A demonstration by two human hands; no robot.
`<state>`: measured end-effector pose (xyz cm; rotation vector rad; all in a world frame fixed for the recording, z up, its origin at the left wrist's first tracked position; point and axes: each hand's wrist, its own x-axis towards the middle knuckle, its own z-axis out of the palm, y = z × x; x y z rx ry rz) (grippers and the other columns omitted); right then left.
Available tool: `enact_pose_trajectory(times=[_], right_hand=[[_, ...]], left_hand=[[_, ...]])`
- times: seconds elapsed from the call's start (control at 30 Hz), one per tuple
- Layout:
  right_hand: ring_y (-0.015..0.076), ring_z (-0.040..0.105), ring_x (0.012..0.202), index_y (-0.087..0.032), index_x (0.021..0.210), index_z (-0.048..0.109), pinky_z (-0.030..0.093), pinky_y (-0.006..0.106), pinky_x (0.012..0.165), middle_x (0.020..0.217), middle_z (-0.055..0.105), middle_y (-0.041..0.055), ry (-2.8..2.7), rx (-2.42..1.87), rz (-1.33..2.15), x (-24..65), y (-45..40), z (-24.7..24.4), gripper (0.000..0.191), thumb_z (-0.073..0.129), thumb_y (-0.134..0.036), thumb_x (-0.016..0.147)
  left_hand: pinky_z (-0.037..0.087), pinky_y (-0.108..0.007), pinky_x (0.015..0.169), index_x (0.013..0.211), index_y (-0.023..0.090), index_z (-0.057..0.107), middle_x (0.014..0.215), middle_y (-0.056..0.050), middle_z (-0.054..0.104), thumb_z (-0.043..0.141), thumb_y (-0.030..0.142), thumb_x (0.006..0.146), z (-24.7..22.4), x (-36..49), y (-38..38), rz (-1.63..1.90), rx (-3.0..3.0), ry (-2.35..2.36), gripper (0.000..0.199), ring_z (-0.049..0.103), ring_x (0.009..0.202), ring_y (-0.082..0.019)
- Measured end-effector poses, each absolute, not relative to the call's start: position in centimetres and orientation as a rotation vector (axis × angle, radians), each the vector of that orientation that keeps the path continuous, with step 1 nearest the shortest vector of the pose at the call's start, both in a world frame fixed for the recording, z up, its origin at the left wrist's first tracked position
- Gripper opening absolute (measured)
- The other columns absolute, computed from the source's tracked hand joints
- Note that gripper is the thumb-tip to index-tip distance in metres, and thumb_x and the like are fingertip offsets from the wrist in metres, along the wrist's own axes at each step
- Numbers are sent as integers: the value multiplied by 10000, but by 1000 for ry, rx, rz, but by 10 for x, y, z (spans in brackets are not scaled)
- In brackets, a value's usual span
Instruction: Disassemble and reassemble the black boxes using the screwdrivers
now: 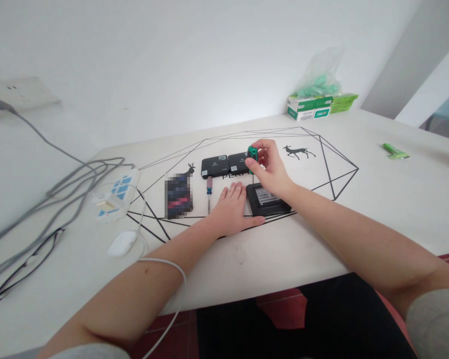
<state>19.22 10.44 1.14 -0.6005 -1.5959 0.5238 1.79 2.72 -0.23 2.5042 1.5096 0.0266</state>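
Note:
My right hand (271,167) grips a screwdriver (252,152) by its green and black handle. Its thin shaft points straight down to the upper left corner of a flat black drive-like case (267,200) with a white printed label. Part of that case is hidden beneath my right hand. My left hand (230,212) lies flat on the table just left of the case, fingers stretched out and the thumb along its near edge. A second screwdriver (209,185), with a reddish and blue handle, lies beyond my left hand.
Two black boxes (214,166) sit side by side behind my hands. A blurred dark packet (178,196) lies to their left. Further left are a power strip (117,194), a white charger (122,243), cables and glasses (26,264). Green boxes (310,104) stand at the back right, a green wrapper (395,151) nearer.

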Motion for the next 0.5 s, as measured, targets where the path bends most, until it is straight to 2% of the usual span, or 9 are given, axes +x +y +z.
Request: enact_pose_trajectory(times=[0.2, 0.37, 0.5], right_hand=[[205, 680, 982, -308, 1269, 539, 614, 431, 866, 1110, 662, 37, -1593, -506, 647, 194, 104, 14, 293, 481, -514, 1068], [194, 632, 911, -285, 1240, 567, 581, 421, 848, 1077, 643, 39, -1605, -607, 408, 194, 108, 13, 338, 590, -545, 1024], [184, 588, 863, -287, 1243, 536, 576, 389, 776, 1003, 587, 19, -1591, -629, 412, 194, 110, 10, 423, 687, -564, 962]], left_hand=[[95, -571, 1351, 1700, 19, 199, 1779, -284, 111, 379, 971, 852, -4, 17, 28, 21, 2502, 1509, 1288, 65, 1679, -418], [99, -575, 1351, 1694, -6, 200, 1775, -293, 105, 390, 957, 866, 0, 18, 27, 7, 2497, 1515, 1284, 62, 1679, -419], [105, -578, 1348, 1700, 15, 192, 1778, -289, 102, 401, 955, 861, 0, 18, 26, 13, 2494, 1512, 1276, 73, 1678, -422]])
